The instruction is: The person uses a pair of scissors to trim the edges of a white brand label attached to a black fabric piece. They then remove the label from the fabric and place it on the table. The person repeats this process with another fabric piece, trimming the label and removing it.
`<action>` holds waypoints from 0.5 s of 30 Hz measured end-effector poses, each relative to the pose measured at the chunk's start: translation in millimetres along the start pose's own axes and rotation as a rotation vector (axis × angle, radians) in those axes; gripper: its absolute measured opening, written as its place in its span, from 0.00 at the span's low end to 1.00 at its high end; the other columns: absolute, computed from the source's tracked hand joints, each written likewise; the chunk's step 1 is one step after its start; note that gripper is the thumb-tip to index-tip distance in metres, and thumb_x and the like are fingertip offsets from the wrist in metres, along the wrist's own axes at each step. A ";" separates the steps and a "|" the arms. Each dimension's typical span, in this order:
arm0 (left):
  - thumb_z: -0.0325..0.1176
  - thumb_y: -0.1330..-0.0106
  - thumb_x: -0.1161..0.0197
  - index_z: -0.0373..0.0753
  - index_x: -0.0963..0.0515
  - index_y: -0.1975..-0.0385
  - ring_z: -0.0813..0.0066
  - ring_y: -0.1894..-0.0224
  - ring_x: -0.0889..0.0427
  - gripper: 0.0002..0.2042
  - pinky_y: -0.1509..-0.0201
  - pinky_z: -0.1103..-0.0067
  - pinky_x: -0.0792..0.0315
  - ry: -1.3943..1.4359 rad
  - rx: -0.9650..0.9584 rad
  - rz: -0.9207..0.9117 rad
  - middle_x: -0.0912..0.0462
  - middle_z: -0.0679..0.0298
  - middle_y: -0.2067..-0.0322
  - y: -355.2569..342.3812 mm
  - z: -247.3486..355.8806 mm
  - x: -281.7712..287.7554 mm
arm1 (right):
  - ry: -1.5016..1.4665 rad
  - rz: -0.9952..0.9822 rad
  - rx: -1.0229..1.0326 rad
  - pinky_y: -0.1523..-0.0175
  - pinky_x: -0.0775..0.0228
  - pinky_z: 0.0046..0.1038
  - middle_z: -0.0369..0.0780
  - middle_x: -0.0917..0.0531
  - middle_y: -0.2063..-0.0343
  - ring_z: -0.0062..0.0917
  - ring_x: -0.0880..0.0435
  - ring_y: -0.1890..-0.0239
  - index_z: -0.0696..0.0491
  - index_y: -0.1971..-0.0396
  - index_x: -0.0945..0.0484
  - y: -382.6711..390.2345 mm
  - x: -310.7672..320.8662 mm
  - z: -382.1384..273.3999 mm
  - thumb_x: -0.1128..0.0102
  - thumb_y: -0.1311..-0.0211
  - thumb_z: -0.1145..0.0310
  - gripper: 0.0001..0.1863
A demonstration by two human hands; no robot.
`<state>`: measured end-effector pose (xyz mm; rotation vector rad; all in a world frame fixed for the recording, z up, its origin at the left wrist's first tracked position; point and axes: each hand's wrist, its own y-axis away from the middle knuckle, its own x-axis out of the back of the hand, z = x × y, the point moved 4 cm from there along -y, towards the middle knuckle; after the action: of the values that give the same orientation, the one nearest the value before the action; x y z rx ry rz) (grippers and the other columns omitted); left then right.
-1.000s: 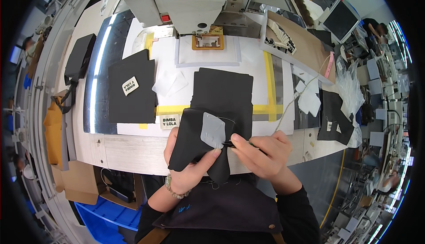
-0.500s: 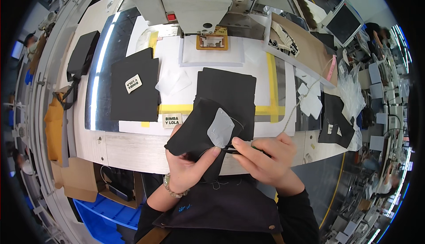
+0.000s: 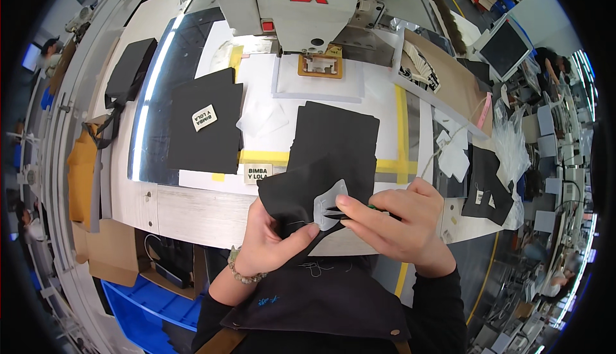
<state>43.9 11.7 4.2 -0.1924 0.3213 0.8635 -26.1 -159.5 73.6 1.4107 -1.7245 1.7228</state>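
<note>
My left hand (image 3: 276, 241) grips a folded black fabric piece (image 3: 282, 193), thumb at the lower edge of a pale grey, rounded patch (image 3: 326, 193) on it. My right hand (image 3: 404, 225) pinches small dark thread snips (image 3: 333, 213), with a bit of green at the handle, their tips over the patch. Beneath the held piece lies a stack of black rectangles (image 3: 333, 132) on a white board. A cream label (image 3: 258, 173) lies just beside it. Another black stack (image 3: 205, 148) carries a second label at left, near loose white squares (image 3: 263, 120).
An embroidery machine (image 3: 285, 10) stands behind, above an orange frame (image 3: 319, 75). A cardboard tray of labels (image 3: 459, 84), plastic bag and monitor (image 3: 504, 41) are at right. A blue crate (image 3: 135, 299) and yellow fabric (image 3: 83, 174) are at left. Co-workers (image 3: 555, 65) appear at the edges.
The held fabric has been turned and lowered a little. The snips' tips have moved from the patch's lower edge onto it. The view has shifted, moving the scene slightly rightward.
</note>
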 end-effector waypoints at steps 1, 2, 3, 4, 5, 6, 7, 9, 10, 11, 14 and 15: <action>0.18 0.49 0.35 0.30 0.33 0.49 0.79 0.53 0.25 0.25 0.49 0.80 0.31 -0.009 -0.003 -0.005 0.24 0.62 0.55 0.3 0.7 0.3 | -0.007 -0.002 0.003 0.77 0.62 0.23 0.24 0.35 0.83 0.11 0.43 0.88 0.41 0.56 0.17 -0.2 -0.3 0.1 0.27 0.60 0.63 0.24; 0.18 0.49 0.35 0.30 0.34 0.48 0.79 0.53 0.25 0.26 0.49 0.80 0.31 -0.018 -0.005 -0.009 0.24 0.62 0.55 0.6 1.3 0.7 | -0.015 -0.004 0.006 0.77 0.62 0.23 0.24 0.35 0.83 0.12 0.43 0.88 0.41 0.56 0.17 -0.5 -0.6 0.3 0.27 0.59 0.62 0.24; 0.18 0.49 0.35 0.30 0.34 0.47 0.79 0.53 0.25 0.26 0.49 0.80 0.31 -0.022 0.002 -0.030 0.24 0.62 0.55 1.0 0.9 1.5 | -0.021 -0.006 0.008 0.77 0.62 0.23 0.24 0.36 0.83 0.12 0.43 0.88 0.41 0.56 0.17 -0.7 -0.8 0.3 0.27 0.59 0.62 0.24; 0.18 0.49 0.35 0.30 0.34 0.47 0.79 0.53 0.26 0.26 0.49 0.80 0.31 -0.025 0.009 -0.050 0.24 0.62 0.55 1.4 0.1 2.9 | -0.023 -0.014 0.012 0.77 0.62 0.23 0.25 0.36 0.83 0.12 0.43 0.88 0.41 0.56 0.17 -1.2 -0.7 0.2 0.27 0.59 0.62 0.23; 0.18 0.49 0.35 0.30 0.34 0.47 0.80 0.52 0.26 0.27 0.49 0.80 0.31 -0.028 0.016 -0.071 0.24 0.62 0.55 1.5 -0.4 3.4 | -0.025 -0.022 0.016 0.77 0.62 0.23 0.25 0.35 0.83 0.12 0.43 0.88 0.40 0.56 0.17 -2.1 -0.2 -0.1 0.27 0.59 0.62 0.23; 0.19 0.49 0.35 0.31 0.34 0.47 0.80 0.52 0.26 0.27 0.49 0.80 0.31 -0.020 0.025 -0.067 0.24 0.62 0.55 1.2 -0.5 3.4 | -0.026 -0.031 0.022 0.77 0.62 0.23 0.25 0.35 0.83 0.12 0.43 0.88 0.40 0.56 0.17 -2.7 -0.2 -0.1 0.27 0.59 0.62 0.23; 0.19 0.49 0.34 0.31 0.34 0.47 0.80 0.52 0.26 0.27 0.49 0.81 0.31 -0.012 0.034 -0.064 0.25 0.62 0.55 0.9 -0.1 3.0 | -0.028 -0.033 0.024 0.77 0.62 0.23 0.25 0.35 0.83 0.12 0.43 0.88 0.40 0.56 0.17 -2.4 -0.2 0.1 0.27 0.59 0.62 0.23; 0.19 0.49 0.34 0.31 0.35 0.46 0.80 0.52 0.26 0.28 0.49 0.81 0.31 -0.008 0.040 -0.066 0.25 0.62 0.54 0.6 0.4 2.8 | -0.034 -0.038 0.028 0.77 0.62 0.23 0.25 0.36 0.83 0.12 0.43 0.88 0.40 0.56 0.17 -1.6 -0.1 0.5 0.27 0.59 0.62 0.23; 0.19 0.49 0.34 0.31 0.35 0.46 0.80 0.52 0.26 0.28 0.49 0.81 0.31 -0.014 0.037 -0.072 0.25 0.62 0.54 0.5 0.8 2.6 | -0.034 -0.039 0.031 0.77 0.62 0.23 0.25 0.36 0.83 0.12 0.43 0.88 0.40 0.56 0.17 -2.0 0.3 0.5 0.27 0.59 0.62 0.23; 0.19 0.49 0.34 0.31 0.35 0.46 0.80 0.52 0.26 0.28 0.49 0.81 0.32 -0.019 0.033 -0.078 0.25 0.62 0.54 0.5 1.1 2.4 | -0.035 -0.041 0.033 0.77 0.62 0.23 0.25 0.36 0.83 0.12 0.43 0.88 0.40 0.56 0.17 -2.4 0.8 0.4 0.27 0.58 0.62 0.23; 0.20 0.49 0.34 0.31 0.34 0.46 0.79 0.52 0.27 0.28 0.48 0.80 0.32 -0.014 0.011 -0.060 0.25 0.62 0.54 1.9 -0.2 3.1 | -0.042 -0.041 0.042 0.77 0.62 0.23 0.25 0.36 0.84 0.12 0.43 0.88 0.39 0.56 0.17 -2.6 0.1 0.2 0.27 0.58 0.62 0.23; 0.19 0.49 0.35 0.31 0.34 0.46 0.79 0.52 0.27 0.27 0.48 0.80 0.33 -0.017 0.016 -0.067 0.25 0.62 0.54 1.0 0.7 2.3 | -0.045 -0.041 0.043 0.77 0.62 0.23 0.25 0.36 0.84 0.12 0.43 0.88 0.39 0.56 0.17 -2.5 0.0 0.3 0.27 0.58 0.62 0.23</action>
<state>44.6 14.2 4.1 -0.1804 0.3044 0.7953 -24.0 -159.3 75.0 1.5032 -1.6786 1.7296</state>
